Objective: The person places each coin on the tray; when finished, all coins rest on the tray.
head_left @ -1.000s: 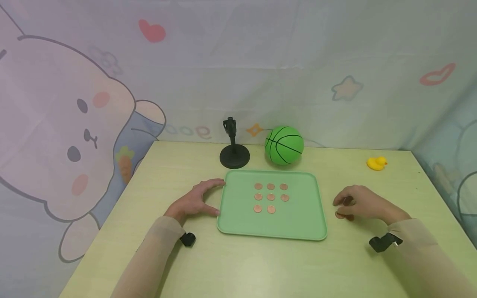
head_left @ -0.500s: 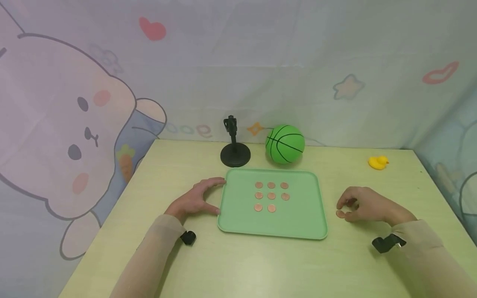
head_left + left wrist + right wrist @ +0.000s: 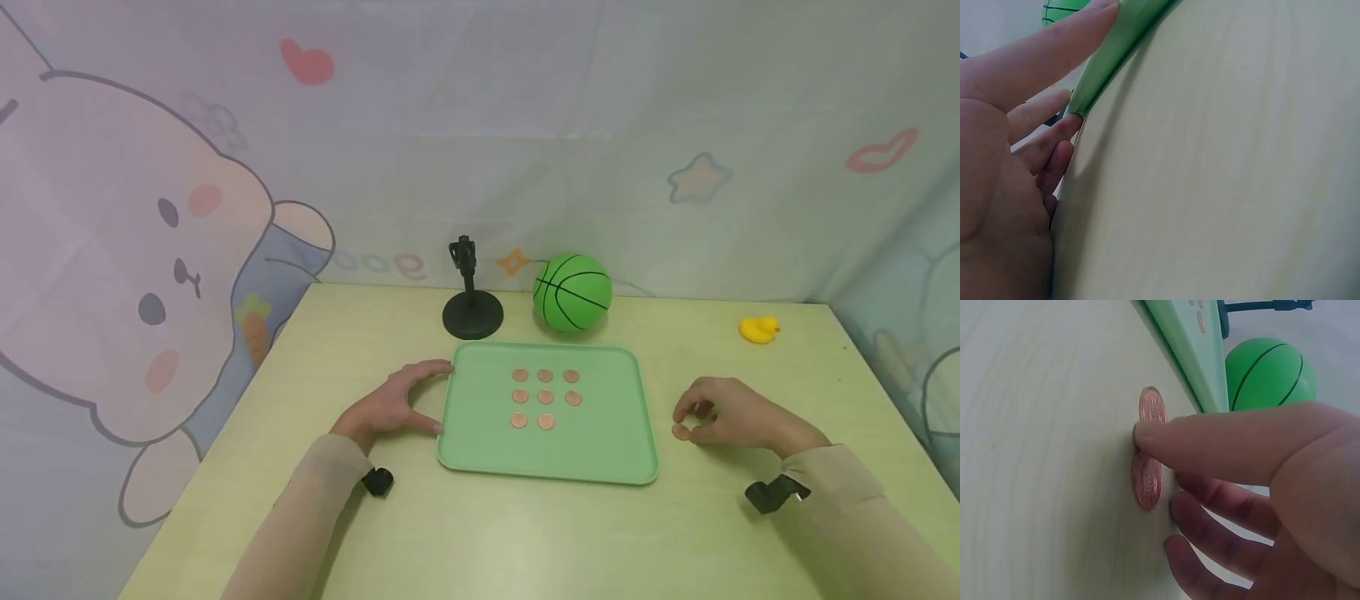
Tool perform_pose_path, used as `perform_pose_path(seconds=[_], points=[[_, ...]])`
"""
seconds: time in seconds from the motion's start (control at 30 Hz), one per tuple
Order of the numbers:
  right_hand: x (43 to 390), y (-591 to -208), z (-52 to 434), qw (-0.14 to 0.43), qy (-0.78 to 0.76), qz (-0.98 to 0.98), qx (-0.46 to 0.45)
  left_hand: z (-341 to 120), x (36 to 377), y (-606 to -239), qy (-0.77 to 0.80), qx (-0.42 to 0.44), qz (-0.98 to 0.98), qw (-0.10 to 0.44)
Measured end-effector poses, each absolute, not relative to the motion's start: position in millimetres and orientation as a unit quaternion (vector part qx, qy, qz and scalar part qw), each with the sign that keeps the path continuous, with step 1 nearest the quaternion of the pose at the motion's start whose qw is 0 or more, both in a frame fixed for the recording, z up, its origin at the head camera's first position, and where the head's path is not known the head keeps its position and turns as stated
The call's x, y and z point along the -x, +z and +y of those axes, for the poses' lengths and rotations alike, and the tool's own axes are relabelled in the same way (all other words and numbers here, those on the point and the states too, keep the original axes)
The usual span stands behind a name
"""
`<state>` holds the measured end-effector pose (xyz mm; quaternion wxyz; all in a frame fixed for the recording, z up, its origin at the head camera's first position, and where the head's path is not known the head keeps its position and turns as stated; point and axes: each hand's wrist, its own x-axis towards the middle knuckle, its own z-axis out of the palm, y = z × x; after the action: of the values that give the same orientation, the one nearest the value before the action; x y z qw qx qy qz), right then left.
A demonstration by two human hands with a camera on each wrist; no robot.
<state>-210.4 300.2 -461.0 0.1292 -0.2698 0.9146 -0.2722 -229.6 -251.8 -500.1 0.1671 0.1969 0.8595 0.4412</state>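
My left hand (image 3: 386,407) steadies the left edge of a green tray (image 3: 480,457), thumb and fingertips spread along its rim. In the left wrist view the thumb (image 3: 1054,53) lies against the tray wall (image 3: 1100,69). Copper coins lie on the tray in rows, such as one coin (image 3: 545,397) in the middle. To the right of the tray, my right hand (image 3: 738,412) bends its fingers over the table and pinches at a copper coin (image 3: 681,432). Up close, the thumb covers part of two coins, an upper coin (image 3: 1152,403) and a lower coin (image 3: 1147,484). The index fingertip is mostly hidden.
Behind the tray stand a black stand (image 3: 471,312) with a round base and a green ball (image 3: 572,293) with black lines. A yellow rubber duck (image 3: 759,329) sits at the back right of the table (image 3: 525,542). A printed cloth (image 3: 487,125) hangs behind.
The right hand's fingers have shifted slightly over the coins, and the visible coin has slid a little left. The left hand, tray and its coins stay put.
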Motion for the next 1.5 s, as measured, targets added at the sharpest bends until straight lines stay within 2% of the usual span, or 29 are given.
perform_pose_path(seconds=[0.5,1.5], points=[[214.6,-459.5,295.6,0.149,-0.269,0.893,0.328,-252.1,229.1,-502.5,0.458,-0.206,0.849,0.164],[224.2,-456.7,287.1,0.181,-0.228,0.916,0.276,-252.2,229.9,-502.8,0.448,-0.214,0.854,0.157]])
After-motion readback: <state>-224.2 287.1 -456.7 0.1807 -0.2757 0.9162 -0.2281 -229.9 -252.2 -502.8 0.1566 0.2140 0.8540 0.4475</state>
